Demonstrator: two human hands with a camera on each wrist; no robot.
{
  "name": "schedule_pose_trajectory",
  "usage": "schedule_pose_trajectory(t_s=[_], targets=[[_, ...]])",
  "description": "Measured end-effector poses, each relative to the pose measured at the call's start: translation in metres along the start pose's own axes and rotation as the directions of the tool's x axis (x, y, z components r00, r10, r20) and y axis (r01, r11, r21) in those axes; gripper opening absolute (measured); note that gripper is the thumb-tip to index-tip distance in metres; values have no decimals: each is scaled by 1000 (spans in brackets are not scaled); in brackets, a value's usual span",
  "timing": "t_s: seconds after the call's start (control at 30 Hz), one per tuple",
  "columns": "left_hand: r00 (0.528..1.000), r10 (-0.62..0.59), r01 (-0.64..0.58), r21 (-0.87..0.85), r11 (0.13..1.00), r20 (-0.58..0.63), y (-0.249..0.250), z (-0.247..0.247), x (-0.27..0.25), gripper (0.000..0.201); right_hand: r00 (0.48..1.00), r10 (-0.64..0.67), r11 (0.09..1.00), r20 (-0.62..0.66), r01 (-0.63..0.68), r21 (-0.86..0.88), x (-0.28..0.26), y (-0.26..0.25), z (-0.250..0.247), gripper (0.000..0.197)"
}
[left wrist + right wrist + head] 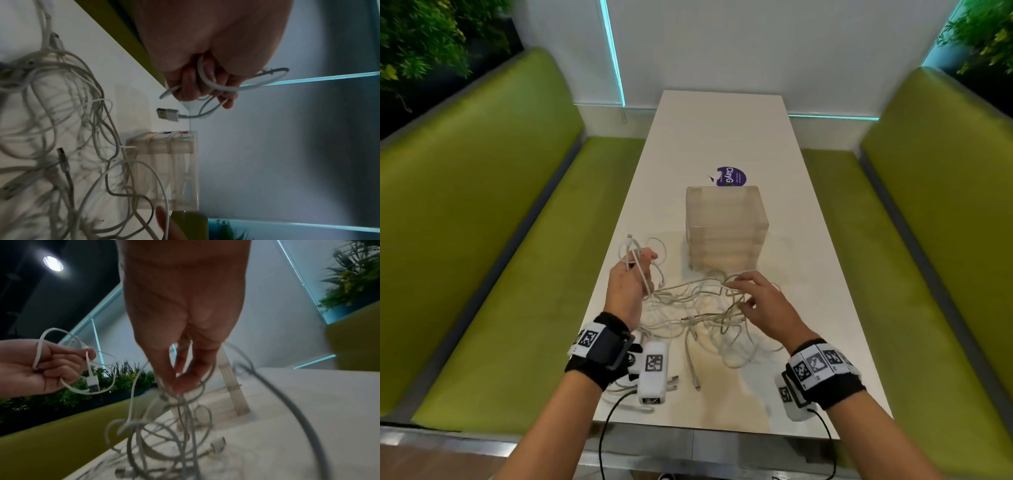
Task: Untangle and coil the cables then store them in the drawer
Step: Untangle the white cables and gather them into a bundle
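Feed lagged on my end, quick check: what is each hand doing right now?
Left hand: closed, holding a looped white cable.
Right hand: fingers pinching strands of the cable tangle on the table.

You have one clear drawer box [726, 228] mid-frame and one purple sticker [731, 176] above it. Two green benches [482, 219] flank one white table [722, 137]. The tangled cables [705, 308] can't be counted.

Tangled white cables [702, 308] heaped on table, just before closed translucent drawer unit [726, 226]
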State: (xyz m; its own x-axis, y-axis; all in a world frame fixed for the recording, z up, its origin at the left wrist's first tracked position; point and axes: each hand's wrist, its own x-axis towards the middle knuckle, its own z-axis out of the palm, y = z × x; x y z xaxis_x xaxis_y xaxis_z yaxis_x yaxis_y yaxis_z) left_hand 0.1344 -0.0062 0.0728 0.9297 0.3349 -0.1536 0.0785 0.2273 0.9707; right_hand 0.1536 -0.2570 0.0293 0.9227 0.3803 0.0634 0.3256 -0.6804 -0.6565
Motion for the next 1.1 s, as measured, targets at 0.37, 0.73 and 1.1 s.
schedule_pose_trajectory(t_s=[0.37,0.73,1.1], targets=[[870,-124,-218,597,772,478,-22,-12,-58,21,971,32,948,237,-105,301,-33,-79,-31,83],[713,-248,-102,448,888,656,-15,-22,-115,30,886,-121,831,447,-156,535,-63,-84,6,30],[914,-209,104,297,949,347,-38,-63,-126,25,776,55,871,628,-345,349,-114,-72,52,18]])
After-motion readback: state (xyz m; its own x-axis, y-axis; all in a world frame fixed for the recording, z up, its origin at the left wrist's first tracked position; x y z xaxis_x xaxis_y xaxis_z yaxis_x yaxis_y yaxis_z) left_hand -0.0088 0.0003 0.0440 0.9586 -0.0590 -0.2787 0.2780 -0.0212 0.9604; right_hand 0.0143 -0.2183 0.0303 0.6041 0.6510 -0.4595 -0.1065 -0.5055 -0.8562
